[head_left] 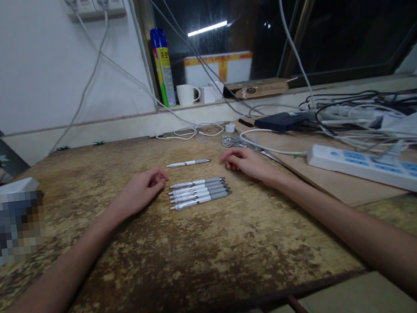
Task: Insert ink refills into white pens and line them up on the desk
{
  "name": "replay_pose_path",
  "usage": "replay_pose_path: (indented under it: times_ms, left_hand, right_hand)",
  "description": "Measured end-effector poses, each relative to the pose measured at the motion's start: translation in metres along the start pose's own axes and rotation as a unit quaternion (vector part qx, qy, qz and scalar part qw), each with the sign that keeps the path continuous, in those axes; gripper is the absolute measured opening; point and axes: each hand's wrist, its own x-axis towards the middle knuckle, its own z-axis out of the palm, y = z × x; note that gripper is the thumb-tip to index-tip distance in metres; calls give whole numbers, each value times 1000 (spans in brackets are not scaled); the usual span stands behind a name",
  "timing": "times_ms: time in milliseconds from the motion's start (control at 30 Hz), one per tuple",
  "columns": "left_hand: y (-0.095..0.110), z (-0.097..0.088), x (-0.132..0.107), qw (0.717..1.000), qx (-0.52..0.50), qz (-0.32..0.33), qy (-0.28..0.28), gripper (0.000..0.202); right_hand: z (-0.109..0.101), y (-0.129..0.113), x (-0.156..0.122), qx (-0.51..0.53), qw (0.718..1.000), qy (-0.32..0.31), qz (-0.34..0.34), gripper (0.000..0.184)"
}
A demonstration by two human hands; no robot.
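Observation:
A single white-and-grey pen (188, 163) lies crosswise on the worn wooden table (190, 259). Nearer to me, several similar pens (197, 194) lie side by side in a close group, their grey ends to the right. My left hand (145, 188) rests just left of the pens, fingers loosely bent, thumb apart, holding nothing. On the other side, my right hand (246, 163) is right of the single pen's grey end, its fingers slightly curled and apart, with nothing in them. A small gap separates each hand from the pens.
On the right lie a white power strip (375, 165), a brown board (306, 158), a dark flat box (282, 121) and tangled cables (360, 104). A clear plastic bag (234, 142) sits behind my right hand. A spray can (163, 68) and white mug (186, 94) stand on the sill.

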Motion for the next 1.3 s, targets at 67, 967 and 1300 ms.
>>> replay_pose_path:
  times_ms: [67,967,1300]
  left_hand:
    - [2,-2,1,1000,2,-1,0,29]
    - [11,26,64,951,263,139,87,17]
    - [47,15,31,955,194,200,99,21]
  right_hand:
    - [1,2,1,-3,1000,-5,-4,22]
    - [7,-4,-7,-195,974,57,-97,22]
    - [20,-37,-24,-258,928,-2,-270,16]
